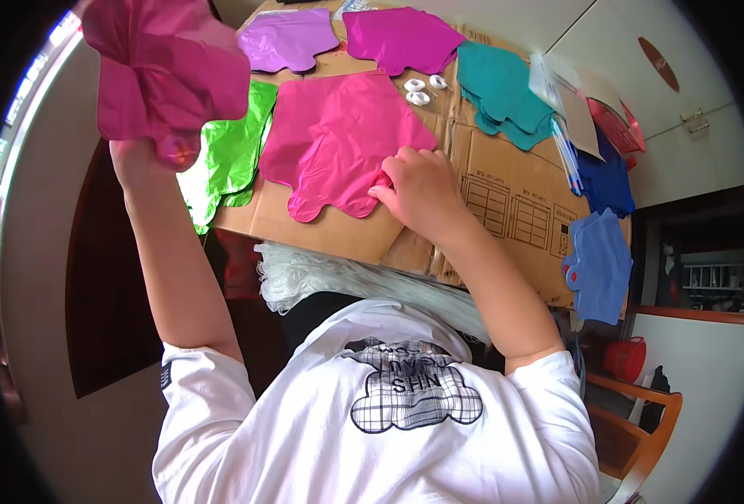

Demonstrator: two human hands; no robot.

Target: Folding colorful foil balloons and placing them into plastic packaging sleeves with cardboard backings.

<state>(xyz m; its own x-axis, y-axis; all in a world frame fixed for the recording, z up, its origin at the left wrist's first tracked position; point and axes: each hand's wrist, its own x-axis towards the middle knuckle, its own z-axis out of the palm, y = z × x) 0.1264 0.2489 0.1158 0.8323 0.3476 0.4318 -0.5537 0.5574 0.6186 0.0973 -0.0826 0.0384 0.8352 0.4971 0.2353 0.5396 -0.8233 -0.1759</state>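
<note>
My raised left hand (139, 158) grips a flat, uninflated magenta foil balloon (158, 63) at its lower edge; the sheet hides most of the fingers. On the cardboard (372, 239) in front of me lies a similar pink foil balloon (338, 134), with wavy lobes along its near side. My right hand (427, 189) is closed at this pink balloon's right edge, thumb and fingers pinched together on it. Shiny green foil balloons (225, 155) lie to the left, partly under the pink one and nearest my left forearm.
Behind lie a lilac balloon (288, 40) and a purple balloon (401, 38), near small white rolls (418, 91). Teal balloons (502, 92), clear packets (563, 143) and blue balloons (599, 265) line the right. White strands (305, 273) hang below the near edge; a wooden chair (632, 428) stands right.
</note>
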